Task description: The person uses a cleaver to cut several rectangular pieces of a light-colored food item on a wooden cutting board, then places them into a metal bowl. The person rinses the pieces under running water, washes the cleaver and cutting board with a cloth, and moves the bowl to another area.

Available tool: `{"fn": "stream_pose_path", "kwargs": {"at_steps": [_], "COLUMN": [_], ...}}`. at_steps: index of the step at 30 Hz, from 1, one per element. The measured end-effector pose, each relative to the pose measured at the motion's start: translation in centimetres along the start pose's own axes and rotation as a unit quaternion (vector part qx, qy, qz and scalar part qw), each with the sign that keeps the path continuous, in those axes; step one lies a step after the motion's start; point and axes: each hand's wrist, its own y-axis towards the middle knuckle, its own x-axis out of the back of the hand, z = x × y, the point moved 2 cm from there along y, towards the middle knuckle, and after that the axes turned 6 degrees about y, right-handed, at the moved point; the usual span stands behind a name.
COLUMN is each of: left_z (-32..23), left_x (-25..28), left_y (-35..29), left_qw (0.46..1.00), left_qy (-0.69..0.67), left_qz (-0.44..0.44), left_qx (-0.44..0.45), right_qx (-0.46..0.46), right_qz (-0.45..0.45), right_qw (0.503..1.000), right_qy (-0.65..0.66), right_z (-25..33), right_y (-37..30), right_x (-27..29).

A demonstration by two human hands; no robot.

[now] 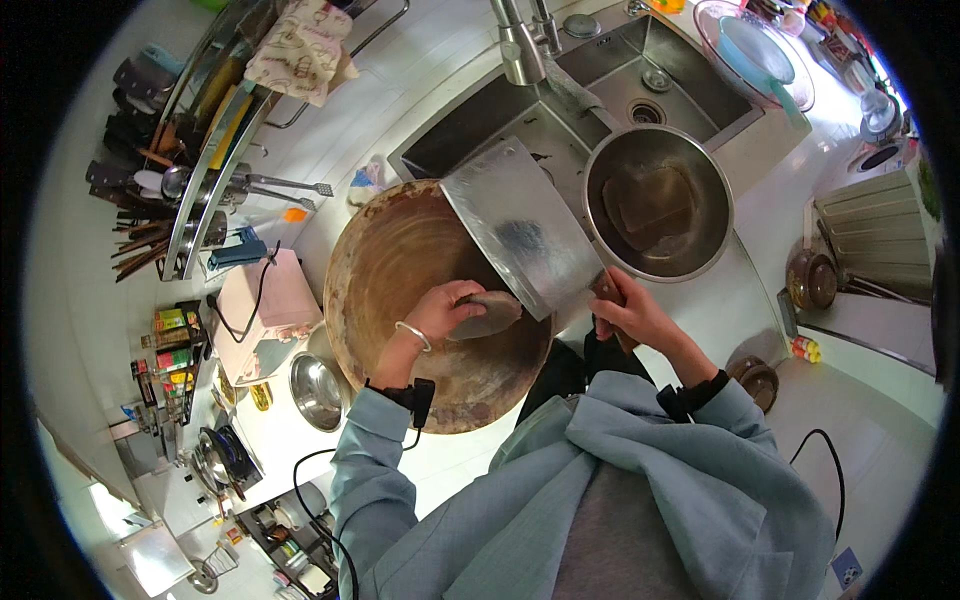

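Observation:
My right hand (640, 315) grips the wooden handle of a large cleaver (515, 225). Its broad, wet-looking steel blade slants up and left, over the edge of a round wooden chopping board (375, 270) and toward the sink. Closed around a grey, rounded whetstone (488, 316), my left hand (443, 312) is above the board. The stone lies close to the cleaver's lower edge; whether they touch, I cannot tell. Right of the blade stands a steel pan (722, 200) with a brown flat slab (650, 205) showing in it.
A steel double sink (580, 140) with a faucet (520, 55) lies behind the board. A steel bowl (318, 392) and a pink box (262, 310) stand left. Utensils hang from a wall rack (190, 190). A glass bowl (715, 20) with a blue basin sits at the back right.

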Motion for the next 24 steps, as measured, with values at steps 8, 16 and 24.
{"fn": "stream_pose_path", "kwargs": {"at_steps": [8,16,24], "left_z": [-0.7,-3.2,-2.7], "left_x": [-2.2,-8.0,-9.3], "left_y": [-1.8,-1.1,-0.3], "left_qw": [0.892,0.907,0.904], "left_qy": [0.267,0.223,0.285], "left_qz": [-0.354,-0.354,-0.299], "left_qx": [0.083,0.053,0.112], "right_qx": [-0.054,-0.099,-0.106], "right_qz": [-0.033,-0.018,0.004], "right_qw": [0.997,0.995,0.994], "right_qy": [-0.041,0.003,-0.009], "right_z": [-2.2,-4.8,-5.4], "right_y": [0.6,-0.4,-0.6], "right_x": [0.4,1.1,1.5]}}
